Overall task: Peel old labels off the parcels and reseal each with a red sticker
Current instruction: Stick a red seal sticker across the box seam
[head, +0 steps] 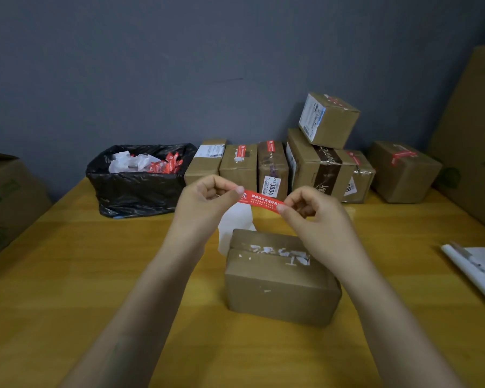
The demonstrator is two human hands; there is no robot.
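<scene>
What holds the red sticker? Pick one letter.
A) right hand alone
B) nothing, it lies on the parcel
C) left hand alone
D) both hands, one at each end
D: the left hand and right hand each pinch one end of the red sticker, stretched above the parcel.

Both bare arms reach forward from the bottom of the view. The left grip (207, 196) and the right grip (314, 211) are up in the air, near each other, fingers curled, each pinching one end of a red sticker (259, 201).
</scene>
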